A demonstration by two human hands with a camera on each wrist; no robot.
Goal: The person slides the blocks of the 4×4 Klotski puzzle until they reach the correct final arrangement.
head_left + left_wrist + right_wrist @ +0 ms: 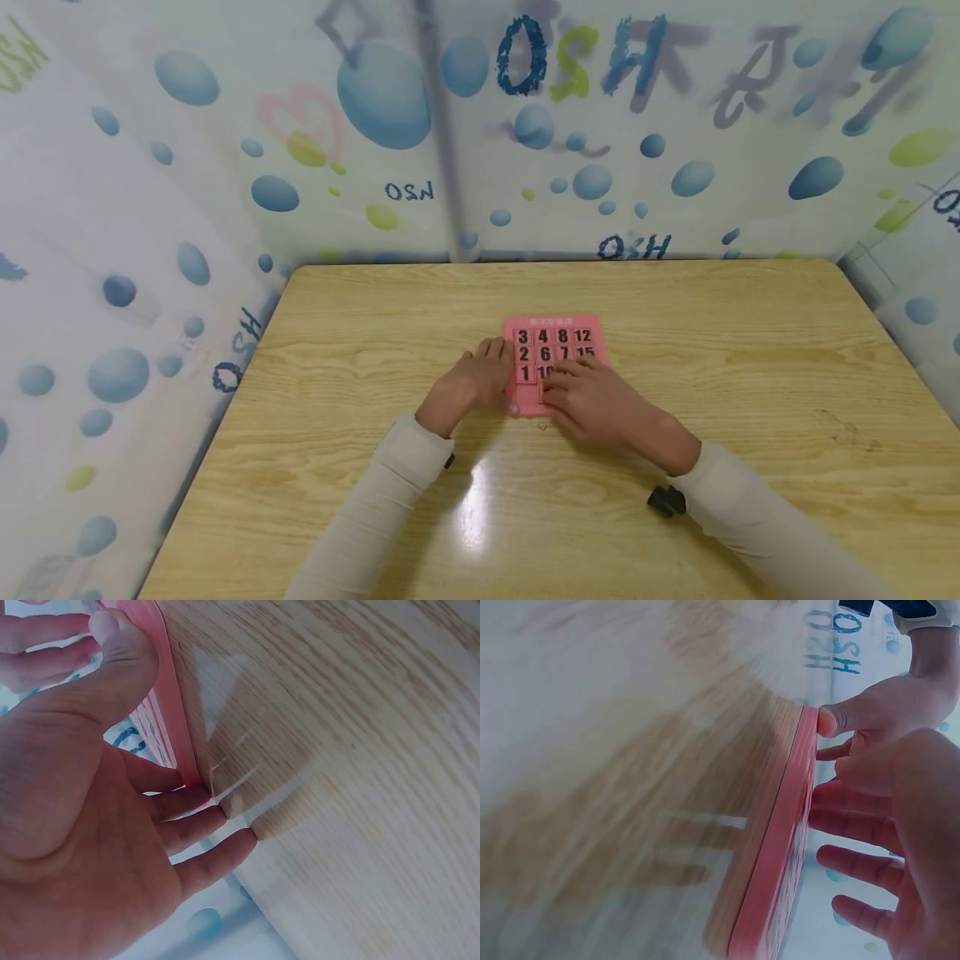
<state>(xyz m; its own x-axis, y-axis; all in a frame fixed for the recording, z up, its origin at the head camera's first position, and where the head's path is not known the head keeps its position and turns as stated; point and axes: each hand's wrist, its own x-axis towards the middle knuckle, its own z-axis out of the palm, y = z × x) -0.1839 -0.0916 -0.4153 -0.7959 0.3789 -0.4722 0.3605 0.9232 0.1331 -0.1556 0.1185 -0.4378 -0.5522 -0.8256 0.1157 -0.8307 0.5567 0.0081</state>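
Note:
A pink sliding number puzzle (pixel 552 322) lies flat on the wooden table, its white tiles bearing black numbers. The far row reads 3, 4, 8, 12; a bare pink slot (pixel 527 394) shows at the near left corner. My left hand (pixel 474 382) holds the puzzle's left side, with fingers along that edge and the thumb (pixel 124 656) at the near corner. Over the near right tiles lies my right hand (pixel 600 407), loosely bent fingertips on or just above them, hiding several numbers. In the right wrist view, its fingers (pixel 862 866) are spread beside the pink edge.
The wooden table (pixel 360 333) extends around the puzzle on all sides. Behind it and at the left stands a white wall covering (pixel 480 167) with blue and green spots and letters. A dark wrist device (pixel 666 501) sits below the right sleeve (pixel 757 508).

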